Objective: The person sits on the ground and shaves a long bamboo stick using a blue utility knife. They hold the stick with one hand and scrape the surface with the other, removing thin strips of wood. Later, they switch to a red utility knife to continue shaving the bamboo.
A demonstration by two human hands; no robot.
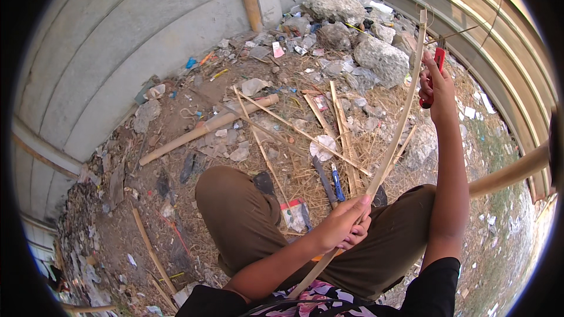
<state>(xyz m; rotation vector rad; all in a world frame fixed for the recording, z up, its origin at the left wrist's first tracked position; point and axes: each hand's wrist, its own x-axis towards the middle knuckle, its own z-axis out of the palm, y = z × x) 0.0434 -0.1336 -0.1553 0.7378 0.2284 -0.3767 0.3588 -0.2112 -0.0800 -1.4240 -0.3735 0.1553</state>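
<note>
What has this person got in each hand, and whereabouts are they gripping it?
The left hand grips a long thin bamboo strip on its lower part. The right hand holds a red-handled cutter by its handle, near the strip's upper end.

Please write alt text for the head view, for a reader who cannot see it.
A seated person's left hand grips a long thin bamboo strip near its lower end, while the right hand holds a red-handled knife against its upper part. Bamboo poles, rocks and litter cover the ground.
</note>
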